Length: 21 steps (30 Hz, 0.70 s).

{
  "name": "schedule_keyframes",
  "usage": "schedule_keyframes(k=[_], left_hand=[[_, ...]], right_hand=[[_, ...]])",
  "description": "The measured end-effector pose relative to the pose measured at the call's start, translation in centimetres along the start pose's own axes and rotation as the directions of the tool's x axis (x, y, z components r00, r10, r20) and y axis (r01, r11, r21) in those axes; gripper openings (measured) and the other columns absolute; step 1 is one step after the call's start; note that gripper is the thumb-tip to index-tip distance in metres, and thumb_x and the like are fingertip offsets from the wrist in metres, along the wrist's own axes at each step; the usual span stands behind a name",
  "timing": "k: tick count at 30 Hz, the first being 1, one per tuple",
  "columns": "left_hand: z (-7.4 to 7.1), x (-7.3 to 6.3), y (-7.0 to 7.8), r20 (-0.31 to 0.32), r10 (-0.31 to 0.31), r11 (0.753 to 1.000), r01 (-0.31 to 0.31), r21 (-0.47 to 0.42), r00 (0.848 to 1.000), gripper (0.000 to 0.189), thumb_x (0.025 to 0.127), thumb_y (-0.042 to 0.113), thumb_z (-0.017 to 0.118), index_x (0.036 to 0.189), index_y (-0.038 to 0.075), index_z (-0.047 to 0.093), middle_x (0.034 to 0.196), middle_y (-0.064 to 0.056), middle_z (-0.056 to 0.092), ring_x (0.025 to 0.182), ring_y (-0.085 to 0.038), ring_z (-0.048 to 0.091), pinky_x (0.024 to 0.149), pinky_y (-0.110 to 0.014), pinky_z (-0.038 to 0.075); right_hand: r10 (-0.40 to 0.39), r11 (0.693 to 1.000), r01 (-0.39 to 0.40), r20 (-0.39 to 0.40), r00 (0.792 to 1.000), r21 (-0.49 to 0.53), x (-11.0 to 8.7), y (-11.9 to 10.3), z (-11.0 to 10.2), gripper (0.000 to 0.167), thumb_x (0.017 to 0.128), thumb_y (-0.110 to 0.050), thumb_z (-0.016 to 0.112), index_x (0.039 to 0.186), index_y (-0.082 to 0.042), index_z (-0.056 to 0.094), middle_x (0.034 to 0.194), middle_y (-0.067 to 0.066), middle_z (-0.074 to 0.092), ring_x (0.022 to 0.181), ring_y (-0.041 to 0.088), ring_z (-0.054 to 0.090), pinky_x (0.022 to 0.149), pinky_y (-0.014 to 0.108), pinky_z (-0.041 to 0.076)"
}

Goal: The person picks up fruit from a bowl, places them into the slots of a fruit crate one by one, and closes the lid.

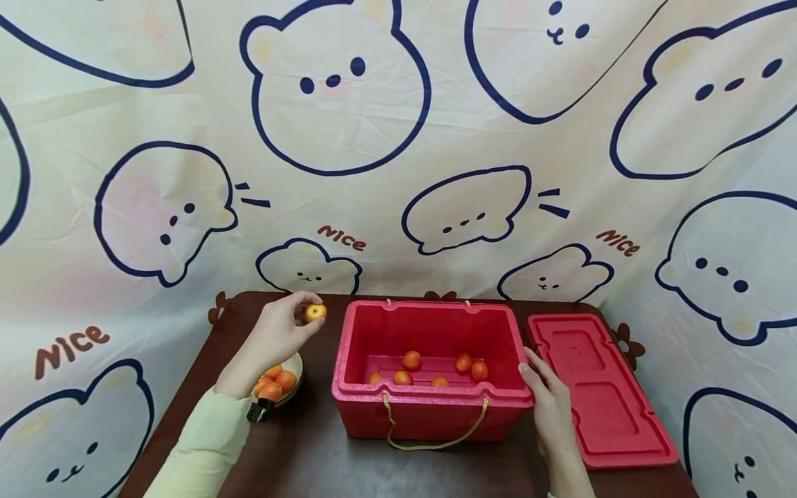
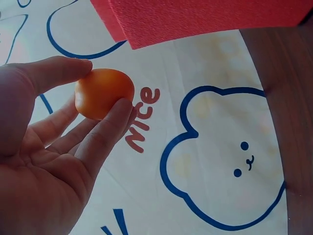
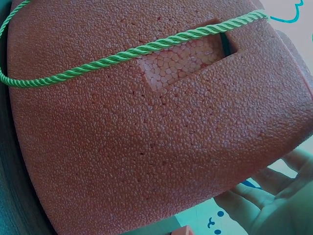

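Note:
Over the table's left side, my left hand (image 1: 280, 330) pinches a small, smooth, round orange fruit (image 2: 104, 93) between thumb and fingers. It looks yellower in the head view. Below that wrist, a bowl (image 1: 297, 382) of orange fruits is partly hidden by the forearm. A red foam box (image 1: 429, 415) with its top off stands to the right of this hand. Several orange-red fruits (image 1: 411, 360) lie on its floor. My right hand (image 1: 551, 401) rests its extended fingers at the box's right rim; in the right wrist view, the fingers lie along the box's edge.
The red lid (image 1: 607, 401) lies flat on the brown table (image 1: 299, 463), right of the box. A twisted rope handle (image 1: 436, 447) hangs down the box's near side. Behind the table hangs a white cloth (image 1: 373, 207) printed with cartoon bears.

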State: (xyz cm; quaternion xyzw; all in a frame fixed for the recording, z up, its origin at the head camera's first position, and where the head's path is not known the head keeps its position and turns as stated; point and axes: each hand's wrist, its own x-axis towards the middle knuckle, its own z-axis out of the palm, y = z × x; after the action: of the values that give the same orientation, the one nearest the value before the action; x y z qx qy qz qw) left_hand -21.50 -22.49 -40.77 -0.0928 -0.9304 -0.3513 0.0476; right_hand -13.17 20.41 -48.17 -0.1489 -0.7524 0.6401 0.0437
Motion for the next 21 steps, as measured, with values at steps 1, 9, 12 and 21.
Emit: schedule_keyframes(k=[1, 9, 12, 21], left_hand=[[0.0, 0.1, 0.2, -0.003, 0.005, 1.0, -0.005, 0.004, 1.0, 0.03, 0.091, 0.013, 0.075, 0.118, 0.007, 0.064, 0.111, -0.014, 0.068, 0.091, -0.027, 0.065, 0.078, -0.04, 0.062], [0.1, 0.7, 1.1, 0.002, 0.027, 1.0, -0.027, -0.001, 1.0, 0.029, 0.091, 0.015, 0.075, 0.118, 0.009, 0.064, 0.112, -0.011, 0.068, 0.093, -0.027, 0.066, 0.077, -0.038, 0.062], [0.1, 0.8, 1.3, 0.006, 0.034, 0.999, -0.034, 0.002, 0.999, 0.03, 0.091, 0.014, 0.076, 0.118, 0.01, 0.064, 0.112, -0.011, 0.068, 0.093, -0.026, 0.066, 0.077, -0.038, 0.062], [-0.1, 1.2, 2.1, 0.027, 0.081, 0.996, -0.082, 0.019, 0.996, 0.03, 0.089, 0.012, 0.077, 0.116, 0.01, 0.065, 0.109, -0.01, 0.068, 0.093, -0.026, 0.064, 0.078, -0.039, 0.061]], right_hand=[[0.0, 1.0, 0.0, 0.002, 1.0, 0.002, 0.0, 0.0, 0.0, 0.056, 0.101, -0.044, 0.057, 0.152, -0.022, 0.047, 0.152, 0.009, 0.048, 0.119, 0.018, 0.055, 0.082, 0.014, 0.051], [0.005, 1.0, -0.006, 0.018, 1.0, 0.018, 0.0, 0.1, 0.0, 0.058, 0.101, -0.043, 0.057, 0.154, -0.022, 0.044, 0.155, 0.011, 0.045, 0.129, 0.029, 0.05, 0.081, 0.013, 0.05], [0.002, 1.0, -0.002, 0.02, 1.0, 0.017, 0.0, 0.2, -0.1, 0.058, 0.102, -0.043, 0.056, 0.155, -0.023, 0.043, 0.155, 0.011, 0.045, 0.13, 0.029, 0.05, 0.081, 0.012, 0.05], [-0.016, 0.999, 0.014, 0.035, 0.999, 0.033, -0.1, 0.2, -0.2, 0.056, 0.103, -0.041, 0.055, 0.154, -0.023, 0.044, 0.154, 0.011, 0.045, 0.127, 0.024, 0.049, 0.082, 0.011, 0.049]])
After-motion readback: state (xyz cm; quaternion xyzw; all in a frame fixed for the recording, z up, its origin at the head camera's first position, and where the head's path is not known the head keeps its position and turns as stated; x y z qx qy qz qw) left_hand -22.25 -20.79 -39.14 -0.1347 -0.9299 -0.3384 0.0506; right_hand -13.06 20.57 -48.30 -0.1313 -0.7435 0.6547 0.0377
